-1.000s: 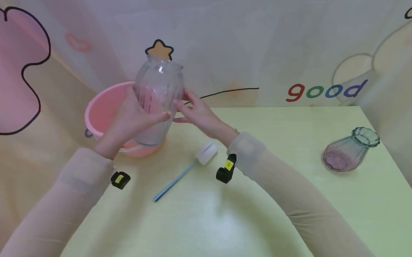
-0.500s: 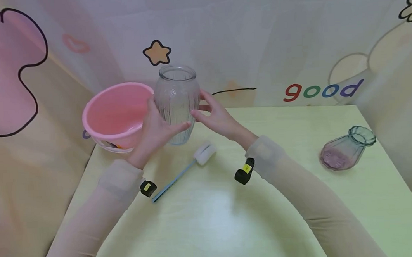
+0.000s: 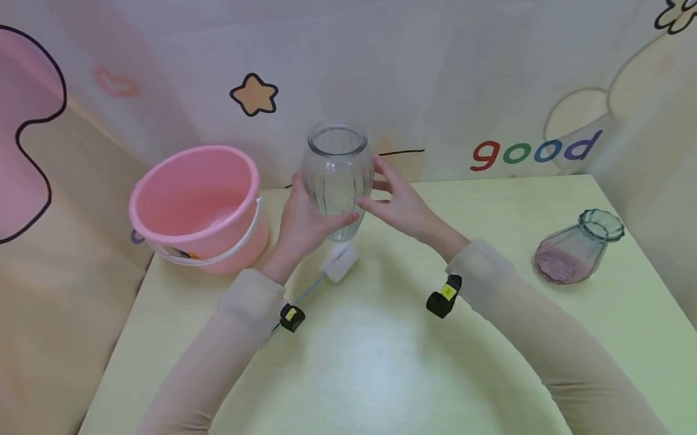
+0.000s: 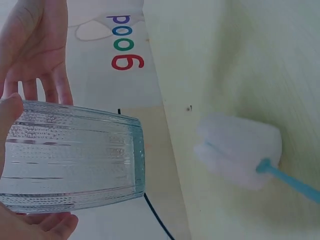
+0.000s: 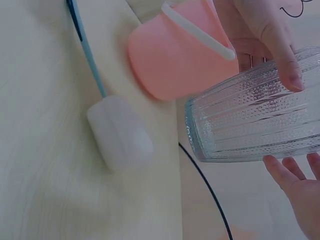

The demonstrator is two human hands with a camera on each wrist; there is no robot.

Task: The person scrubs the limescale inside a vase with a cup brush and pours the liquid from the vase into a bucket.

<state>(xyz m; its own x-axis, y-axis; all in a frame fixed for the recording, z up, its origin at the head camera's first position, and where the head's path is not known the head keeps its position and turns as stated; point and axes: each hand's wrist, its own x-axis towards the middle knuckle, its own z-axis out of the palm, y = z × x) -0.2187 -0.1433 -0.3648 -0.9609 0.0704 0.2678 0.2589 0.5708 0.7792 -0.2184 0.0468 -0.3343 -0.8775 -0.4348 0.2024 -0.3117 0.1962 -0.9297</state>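
Observation:
A clear ribbed glass vase [image 3: 339, 182] is held upright in the air near the back of the table, its mouth facing up. My left hand [image 3: 306, 221] grips it from the left, thumb across the front. On the right side my right hand [image 3: 406, 208] holds it with thumb in front and fingers toward the back; its fingertips [image 5: 272, 162] meet the glass in the right wrist view. Below the vase lies a sponge brush [image 3: 340, 262] with a white head and a blue handle, partly covered by my left wrist in the head view.
A pink bucket [image 3: 252, 243] with a white handle stands at the back left. On the right, a second glass vase [image 3: 575, 251], purple shading to green, lies tilted on its side. A printed cloth [image 3: 327, 41] hangs behind the pale table [image 3: 392, 373].
Both hands have carried the clear vase to the right and down, away from in front of the bucket. Its tilt has gone and it is now upright. The bucket is fully uncovered.

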